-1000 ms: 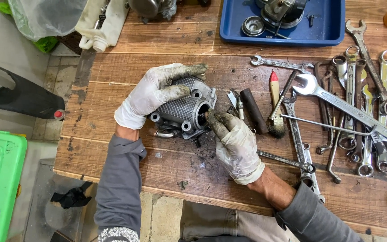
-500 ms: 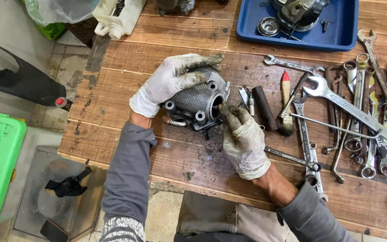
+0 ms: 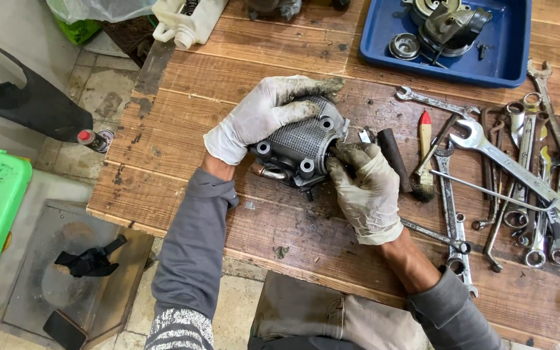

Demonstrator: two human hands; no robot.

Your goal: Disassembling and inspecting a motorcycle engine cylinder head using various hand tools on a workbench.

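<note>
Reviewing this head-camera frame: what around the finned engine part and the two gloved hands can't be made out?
- Right hand fingertips: whatever they pinch is hidden against the finned engine cylinder.
- Cylinder's far side: covered by the left hand.
- Its underside: against the wooden bench.
- Parts in the blue tray: cut by the top edge.
- Spanners: cut by the right edge.

Workshop: wrenches (image 3: 526,175) strewn on workbench (image 3: 183,129)

A worn wooden workbench (image 3: 228,84) is filling the frame, carrying a blue tray (image 3: 371,45) at upper right, spanners (image 3: 526,175) lying right, a finned engine cylinder (image 3: 296,146) sitting centre.
</note>
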